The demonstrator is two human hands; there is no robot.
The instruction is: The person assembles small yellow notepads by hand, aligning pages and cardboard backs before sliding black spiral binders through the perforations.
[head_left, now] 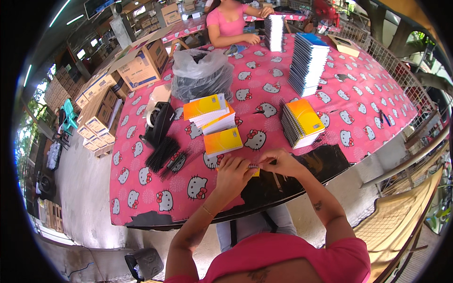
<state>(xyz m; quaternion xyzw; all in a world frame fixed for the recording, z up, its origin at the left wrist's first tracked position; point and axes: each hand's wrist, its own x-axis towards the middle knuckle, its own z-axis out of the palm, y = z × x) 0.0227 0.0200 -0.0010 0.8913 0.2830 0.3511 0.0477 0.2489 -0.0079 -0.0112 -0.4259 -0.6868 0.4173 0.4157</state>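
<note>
Near the table's front edge, my left hand (233, 173) holds down a small notebook (256, 172) with a yellow cover, most of it hidden under the fingers. My right hand (281, 162) is closed in a pinch at the notebook's right end; what the fingertips hold is too small to make out. Just beyond lie yellow-orange unbound booklets (223, 141), with a further stack (206, 107) behind them. Loose black spiral coils (162, 154) are heaped to the left. A pile of spiral-bound yellow notebooks (304, 118) stands to the right.
A black tape dispenser (160, 123) and a plastic bag of dark contents (203, 75) stand at the left. Tall notebook stacks (309, 66) rise at the far right, near pliers (386, 118). A person in pink (231, 23) sits across the table. Cardboard boxes (144, 63) stand left.
</note>
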